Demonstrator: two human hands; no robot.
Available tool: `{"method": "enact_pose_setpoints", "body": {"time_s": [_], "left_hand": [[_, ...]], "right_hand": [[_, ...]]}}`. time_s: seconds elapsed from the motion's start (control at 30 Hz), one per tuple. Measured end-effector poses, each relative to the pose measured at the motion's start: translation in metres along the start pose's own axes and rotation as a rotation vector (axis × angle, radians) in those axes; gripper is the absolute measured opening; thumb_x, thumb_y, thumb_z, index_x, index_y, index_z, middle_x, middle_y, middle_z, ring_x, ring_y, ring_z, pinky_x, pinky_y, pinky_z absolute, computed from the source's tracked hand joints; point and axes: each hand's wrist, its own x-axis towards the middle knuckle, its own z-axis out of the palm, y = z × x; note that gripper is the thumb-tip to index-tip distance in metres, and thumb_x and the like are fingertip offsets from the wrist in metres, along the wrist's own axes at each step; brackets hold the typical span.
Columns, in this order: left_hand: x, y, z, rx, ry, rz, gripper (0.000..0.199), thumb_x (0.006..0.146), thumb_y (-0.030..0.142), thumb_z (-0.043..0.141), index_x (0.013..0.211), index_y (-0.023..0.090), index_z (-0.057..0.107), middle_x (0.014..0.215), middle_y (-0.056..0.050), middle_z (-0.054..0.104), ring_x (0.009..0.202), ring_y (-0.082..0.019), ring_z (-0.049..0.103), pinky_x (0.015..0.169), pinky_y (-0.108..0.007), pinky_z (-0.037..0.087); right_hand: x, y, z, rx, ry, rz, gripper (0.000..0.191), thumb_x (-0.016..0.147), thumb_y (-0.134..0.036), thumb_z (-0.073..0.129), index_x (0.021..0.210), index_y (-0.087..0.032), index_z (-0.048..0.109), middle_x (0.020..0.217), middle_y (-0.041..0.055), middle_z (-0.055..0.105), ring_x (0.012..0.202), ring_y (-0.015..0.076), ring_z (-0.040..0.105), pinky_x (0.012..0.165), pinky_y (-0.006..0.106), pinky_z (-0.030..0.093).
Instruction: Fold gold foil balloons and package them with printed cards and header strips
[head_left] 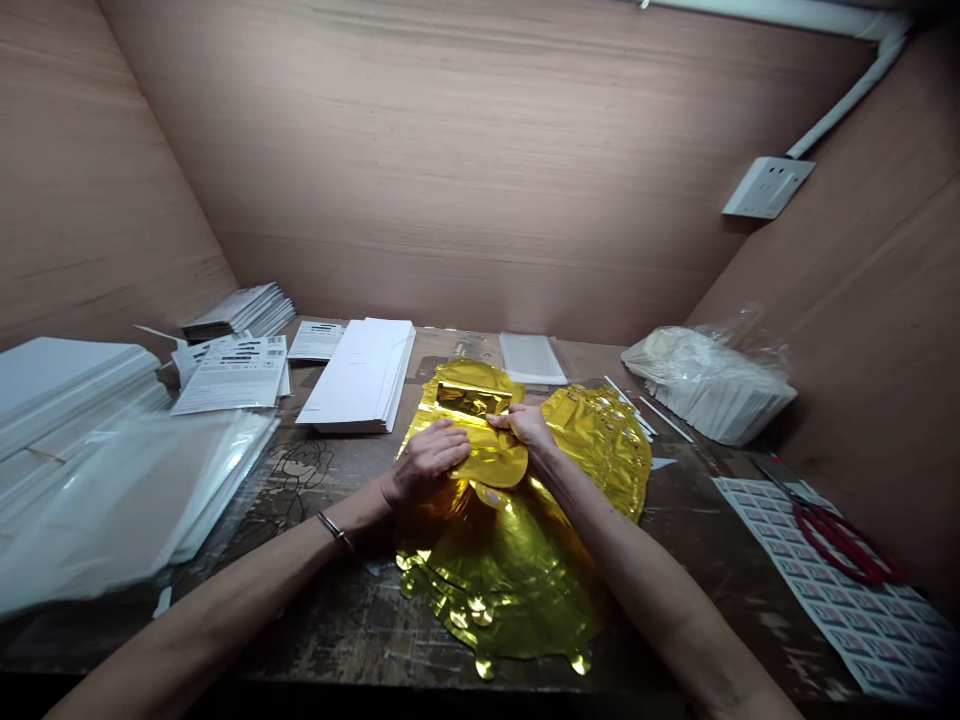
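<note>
Shiny gold foil sheets (517,570) with scalloped, tabbed edges lie in the middle of the dark worn table. At their upper part the foil is folded over on itself. My left hand (431,460) rests on the left side of the folded part, its fingers bent and close together on the foil. With thumb and fingers pressed together, my right hand (525,425) grips the folded foil at its right side. More gold foil spreads out to the right, beyond my right wrist. A thin bracelet (335,530) is round my left wrist.
Clear plastic sleeves (127,500) and white card stacks (360,375) lie left. Behind are clear bags (532,358). At right are a bagged white stack (709,385), white sticks (666,419), a sticker sheet (840,600) and red-handled scissors (847,545).
</note>
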Motion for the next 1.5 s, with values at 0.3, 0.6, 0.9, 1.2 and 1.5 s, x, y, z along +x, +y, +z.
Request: {"method": "enact_pose_setpoints", "body": {"time_s": [0.3, 0.6, 0.9, 1.2, 1.5], "left_hand": [[0.006, 0.008, 0.001, -0.853, 0.030, -0.857, 0.023, 0.067, 0.026, 0.055, 0.080, 0.009, 0.064, 0.073, -0.006, 0.063, 0.067, -0.016, 0.057, 0.064, -0.027, 0.044], [0.024, -0.002, 0.005, -0.969, 0.071, -1.164, 0.025, 0.054, 0.026, 0.064, 0.073, 0.009, 0.062, 0.067, -0.004, 0.061, 0.058, -0.012, 0.053, 0.055, -0.023, 0.042], [0.044, -0.023, 0.008, -0.481, -0.214, -1.260, 0.007, 0.049, 0.013, 0.057, 0.055, 0.011, 0.054, 0.049, 0.001, 0.051, 0.046, -0.009, 0.043, 0.041, -0.020, 0.030], [0.044, -0.022, 0.004, -0.267, -0.230, -1.223, 0.021, 0.046, 0.010, 0.058, 0.066, 0.013, 0.054, 0.053, 0.002, 0.050, 0.054, -0.012, 0.047, 0.045, -0.020, 0.030], [0.034, -0.023, 0.014, -0.125, -0.209, -1.115, 0.031, 0.049, 0.010, 0.058, 0.079, 0.012, 0.052, 0.058, 0.000, 0.049, 0.059, -0.015, 0.046, 0.048, -0.022, 0.028]], "right_hand": [[0.006, 0.007, 0.002, -0.284, -0.013, -0.003, 0.004, 0.049, -0.016, 0.060, 0.051, -0.014, 0.056, 0.046, -0.0027, 0.053, 0.045, 0.0100, 0.049, 0.043, 0.019, 0.036], [-0.027, -0.026, -0.027, -0.555, 0.134, -0.567, 0.032, 0.075, -0.040, 0.041, 0.093, -0.020, 0.059, 0.088, 0.0047, 0.062, 0.082, 0.0161, 0.055, 0.073, 0.027, 0.040], [-0.028, 0.005, -0.012, -0.689, 0.035, -0.460, 0.036, 0.069, -0.036, 0.050, 0.100, -0.019, 0.055, 0.083, 0.0035, 0.062, 0.077, 0.0174, 0.055, 0.065, 0.026, 0.040], [-0.026, -0.008, -0.001, -1.015, 0.025, -0.277, 0.032, 0.067, -0.032, 0.050, 0.096, -0.021, 0.058, 0.085, 0.0064, 0.063, 0.082, 0.0215, 0.055, 0.062, 0.027, 0.036], [-0.031, -0.007, -0.001, -1.132, -0.015, -0.320, 0.047, 0.064, -0.031, 0.054, 0.109, -0.022, 0.048, 0.089, 0.0053, 0.058, 0.082, 0.0192, 0.051, 0.063, 0.026, 0.034]]}}
